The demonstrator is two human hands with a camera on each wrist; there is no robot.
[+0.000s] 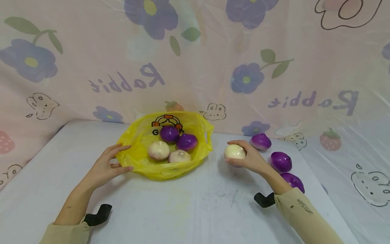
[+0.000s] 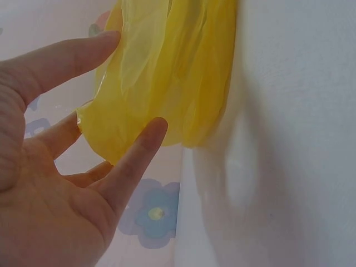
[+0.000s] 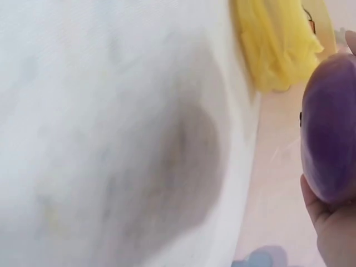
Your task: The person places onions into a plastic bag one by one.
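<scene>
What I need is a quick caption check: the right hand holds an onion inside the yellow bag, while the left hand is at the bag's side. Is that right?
Not quite: the right hand holds the onion outside the yellow bag, apart from it, as the head view shows. The left hand is indeed at the bag's side.

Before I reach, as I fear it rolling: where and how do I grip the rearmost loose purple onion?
Probably pinch the rearmost purple onion round its widest part, from above: its body is smooth and rounded, and the right hand is close in front.
</scene>
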